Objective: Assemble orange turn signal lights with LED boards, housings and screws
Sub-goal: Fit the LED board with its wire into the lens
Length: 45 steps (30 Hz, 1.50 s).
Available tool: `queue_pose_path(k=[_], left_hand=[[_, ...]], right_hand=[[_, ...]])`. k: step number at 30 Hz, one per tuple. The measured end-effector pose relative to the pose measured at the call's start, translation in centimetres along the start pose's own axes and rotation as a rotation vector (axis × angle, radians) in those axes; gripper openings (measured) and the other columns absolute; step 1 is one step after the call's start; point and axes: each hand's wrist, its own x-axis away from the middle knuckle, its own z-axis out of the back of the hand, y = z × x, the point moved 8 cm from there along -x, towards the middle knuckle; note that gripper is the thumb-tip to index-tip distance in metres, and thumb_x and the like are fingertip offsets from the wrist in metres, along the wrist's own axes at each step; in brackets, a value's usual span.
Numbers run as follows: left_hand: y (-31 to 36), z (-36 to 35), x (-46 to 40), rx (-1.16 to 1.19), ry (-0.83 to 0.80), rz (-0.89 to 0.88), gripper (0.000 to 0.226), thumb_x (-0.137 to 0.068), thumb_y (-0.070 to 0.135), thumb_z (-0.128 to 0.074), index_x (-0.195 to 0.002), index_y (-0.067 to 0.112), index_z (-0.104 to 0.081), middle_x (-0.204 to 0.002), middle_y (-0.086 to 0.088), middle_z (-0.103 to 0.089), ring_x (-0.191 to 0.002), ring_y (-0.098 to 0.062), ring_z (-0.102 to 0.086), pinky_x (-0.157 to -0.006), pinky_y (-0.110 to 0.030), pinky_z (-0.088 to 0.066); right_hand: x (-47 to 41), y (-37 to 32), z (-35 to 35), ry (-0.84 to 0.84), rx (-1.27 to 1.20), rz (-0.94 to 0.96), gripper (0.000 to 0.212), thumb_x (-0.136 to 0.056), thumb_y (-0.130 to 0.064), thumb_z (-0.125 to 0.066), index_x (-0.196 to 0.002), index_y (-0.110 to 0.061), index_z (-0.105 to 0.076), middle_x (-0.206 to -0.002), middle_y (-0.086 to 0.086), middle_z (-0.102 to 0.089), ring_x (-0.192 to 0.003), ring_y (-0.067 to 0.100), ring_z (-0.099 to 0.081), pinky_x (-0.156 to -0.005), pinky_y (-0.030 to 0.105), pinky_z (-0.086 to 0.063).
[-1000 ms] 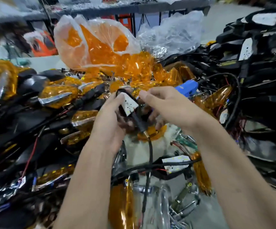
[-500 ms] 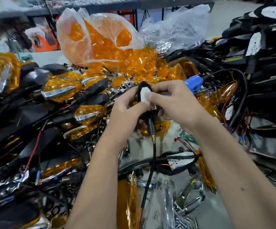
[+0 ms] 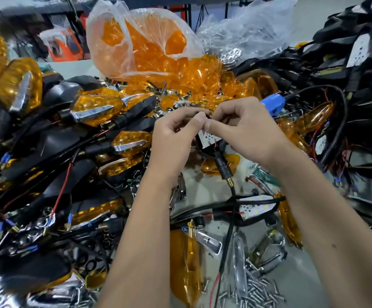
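Observation:
Both hands meet at the centre of the bench over one black housing with a white LED board (image 3: 209, 138) in it. My left hand (image 3: 176, 132) pinches its upper edge between thumb and forefinger. My right hand (image 3: 245, 127) grips the same housing from the right, its thumb touching the left thumb. The housing's black stem and cable (image 3: 227, 176) hang down between my wrists. Another housing with a white LED board (image 3: 255, 207) lies on the bench below. Loose screws (image 3: 258, 292) lie at the bottom.
A plastic bag of orange lenses (image 3: 149, 45) stands behind the hands. Finished orange lights with black stems (image 3: 96, 110) pile up on the left. Black housings with cables (image 3: 358, 52) are heaped on the right. A blue tool (image 3: 273, 103) lies behind my right hand.
The housing has been turned in my hands, so the white board now faces down and toward me. Both thumbs have come together on its top edge.

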Motion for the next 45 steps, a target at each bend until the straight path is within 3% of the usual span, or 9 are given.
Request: queue_pose_path(k=[3,6,8,11,15,20,31,39,45], left_hand=[[-0.2,0.2,0.0,0.013,0.017,0.002,0.017,-0.099,0.018,-0.064,-0.093,0.021,-0.080,-0.093,-0.007,-0.076,-0.088,-0.018,-0.070,-0.069,-0.022,-0.056],[-0.3,0.9,-0.2,0.018,0.081,-0.023,0.018,-0.096,0.017,-0.066,-0.088,0.026,-0.080,-0.087,0.001,-0.075,-0.084,-0.015,-0.066,-0.071,-0.032,-0.056],[-0.2,1.1,-0.2,0.019,0.092,-0.037,0.016,-0.094,0.021,-0.067,-0.087,0.028,-0.080,-0.088,0.003,-0.075,-0.085,-0.018,-0.066,-0.075,-0.040,-0.056],[0.0,1.0,0.0,0.048,0.079,-0.025,0.019,-0.093,0.021,-0.067,-0.084,0.029,-0.081,-0.082,0.002,-0.073,-0.074,-0.018,-0.063,-0.061,-0.035,-0.052],[0.6,1.1,0.2,0.086,0.052,-0.052,0.020,-0.098,0.013,-0.065,-0.089,0.020,-0.081,-0.078,0.005,-0.072,-0.067,-0.008,-0.063,-0.058,-0.025,-0.053],[0.7,1.2,0.3,0.114,0.037,-0.039,0.019,-0.100,0.010,-0.065,-0.090,0.016,-0.080,-0.078,0.004,-0.070,-0.066,-0.007,-0.063,-0.057,-0.025,-0.053],[0.8,1.3,0.5,0.162,-0.036,-0.036,0.016,-0.101,0.010,-0.063,-0.100,0.009,-0.079,-0.079,0.006,-0.072,-0.064,-0.005,-0.066,-0.056,-0.021,-0.052],[0.8,1.1,0.4,0.147,-0.037,-0.035,0.018,-0.104,0.012,-0.061,-0.103,0.007,-0.078,-0.088,-0.004,-0.073,-0.063,-0.014,-0.067,-0.053,-0.024,-0.052],[1.1,1.1,0.3,0.107,-0.038,-0.086,0.019,-0.104,0.011,-0.062,-0.101,0.007,-0.079,-0.107,-0.006,-0.070,-0.082,-0.015,-0.066,-0.058,-0.027,-0.052]], right_hand=[[0.2,-0.1,0.1,-0.024,-0.049,0.004,0.028,-0.098,-0.035,-0.070,-0.084,-0.011,-0.071,-0.053,-0.013,-0.051,-0.049,0.006,-0.044,-0.050,0.021,-0.042],[0.5,-0.2,-0.3,-0.118,-0.156,-0.025,0.023,-0.101,-0.034,-0.065,-0.094,-0.013,-0.071,-0.081,0.024,-0.063,-0.068,0.026,-0.055,-0.057,0.027,-0.052],[0.8,-0.1,-0.7,-0.177,-0.146,-0.049,0.016,-0.101,-0.030,-0.067,-0.101,-0.014,-0.070,-0.099,0.036,-0.065,-0.074,0.040,-0.060,-0.071,0.047,-0.059],[0.8,0.0,-0.7,-0.173,-0.141,-0.032,0.008,-0.100,-0.021,-0.069,-0.104,-0.015,-0.071,-0.100,0.034,-0.068,-0.082,0.047,-0.065,-0.088,0.068,-0.053],[0.6,-0.5,0.0,-0.112,-0.152,0.063,0.009,-0.097,-0.016,-0.073,-0.103,-0.010,-0.073,-0.096,0.013,-0.073,-0.083,0.034,-0.069,-0.084,0.052,-0.059],[0.7,-0.7,0.1,-0.103,-0.186,0.147,0.013,-0.092,-0.018,-0.074,-0.099,-0.008,-0.071,-0.093,0.015,-0.071,-0.072,0.049,-0.059,-0.070,0.057,-0.055],[0.7,-0.8,0.1,-0.124,-0.270,0.177,0.008,-0.091,-0.008,-0.076,-0.095,-0.005,-0.070,-0.087,0.006,-0.067,-0.065,0.014,-0.059,-0.061,0.024,-0.049],[0.9,-1.1,0.3,-0.093,-0.267,0.188,0.008,-0.091,-0.005,-0.076,-0.091,-0.006,-0.068,-0.080,0.003,-0.063,-0.064,0.019,-0.056,-0.062,0.031,-0.051],[0.8,-1.2,0.1,-0.093,-0.264,0.187,0.018,-0.089,-0.009,-0.075,-0.091,0.003,-0.061,-0.080,0.010,-0.060,-0.062,0.039,-0.050,-0.067,0.045,-0.047]])
